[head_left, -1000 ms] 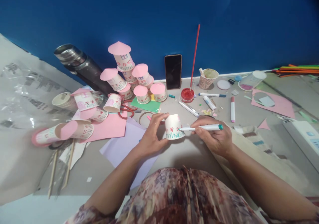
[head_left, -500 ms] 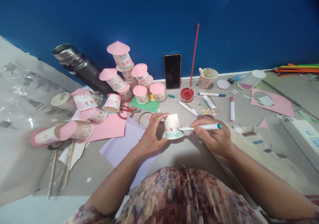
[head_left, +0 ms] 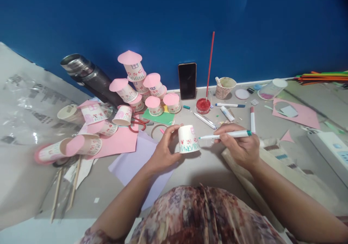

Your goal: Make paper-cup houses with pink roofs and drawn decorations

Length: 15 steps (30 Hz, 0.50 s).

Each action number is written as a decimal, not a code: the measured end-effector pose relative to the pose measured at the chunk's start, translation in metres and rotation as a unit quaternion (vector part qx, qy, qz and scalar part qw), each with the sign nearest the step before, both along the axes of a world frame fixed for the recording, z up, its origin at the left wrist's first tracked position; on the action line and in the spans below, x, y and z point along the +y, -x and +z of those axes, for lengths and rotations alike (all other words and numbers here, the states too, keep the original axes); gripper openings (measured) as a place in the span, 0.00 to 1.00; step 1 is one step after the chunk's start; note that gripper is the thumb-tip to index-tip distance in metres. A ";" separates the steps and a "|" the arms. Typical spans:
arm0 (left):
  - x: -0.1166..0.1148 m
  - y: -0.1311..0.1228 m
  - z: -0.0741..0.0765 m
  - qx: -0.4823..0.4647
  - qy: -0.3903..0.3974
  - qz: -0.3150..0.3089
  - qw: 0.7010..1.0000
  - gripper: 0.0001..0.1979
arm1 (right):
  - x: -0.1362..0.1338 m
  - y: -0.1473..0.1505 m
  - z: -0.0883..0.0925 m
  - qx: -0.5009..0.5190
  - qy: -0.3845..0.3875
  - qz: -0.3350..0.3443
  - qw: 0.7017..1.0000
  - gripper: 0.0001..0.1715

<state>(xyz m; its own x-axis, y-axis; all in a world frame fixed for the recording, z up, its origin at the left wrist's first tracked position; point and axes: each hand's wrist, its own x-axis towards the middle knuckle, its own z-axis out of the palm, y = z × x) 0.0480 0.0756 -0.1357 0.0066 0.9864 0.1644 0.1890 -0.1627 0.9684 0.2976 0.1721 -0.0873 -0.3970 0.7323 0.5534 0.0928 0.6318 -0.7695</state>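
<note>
My left hand [head_left: 168, 146] grips a white paper cup [head_left: 188, 133] from its left side, with the cup turned upside down. Red flowers, green zigzag grass along the rim and a bit of pink window are drawn on it. Between the fingers of my right hand [head_left: 239, 144] is a white marker with a green end [head_left: 231, 134]. Its green tip points left and sits just off the cup's right side, apart from it. Beneath my left forearm lies a lilac paper sheet [head_left: 130, 160].
Decorated cups with pink cone roofs [head_left: 129, 57] are stacked at the back left, near a dark flask [head_left: 92, 78]. A phone [head_left: 187, 81] leans on the blue wall. Beside it stand a red paint pot [head_left: 203, 106] and a patterned cup [head_left: 224, 90]. Red-handled scissors [head_left: 133, 128] lie left.
My right hand has drawn the marker away from the cup, to the right and slightly up. The cup has turned a little, bringing the pink window drawing into view.
</note>
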 end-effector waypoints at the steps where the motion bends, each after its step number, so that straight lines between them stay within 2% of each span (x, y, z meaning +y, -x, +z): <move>1: 0.000 0.000 0.000 -0.021 0.004 -0.003 1.000 0.38 | -0.001 0.000 0.000 -0.003 -0.004 0.007 1.000 0.09; 5: 0.002 -0.002 0.002 -0.074 0.026 -0.013 0.997 0.37 | -0.002 0.001 0.000 -0.005 -0.005 0.019 1.000 0.12; 15: 0.002 -0.003 0.003 -0.082 0.039 -0.031 0.995 0.37 | -0.005 0.003 0.004 0.020 -0.010 0.032 0.999 0.09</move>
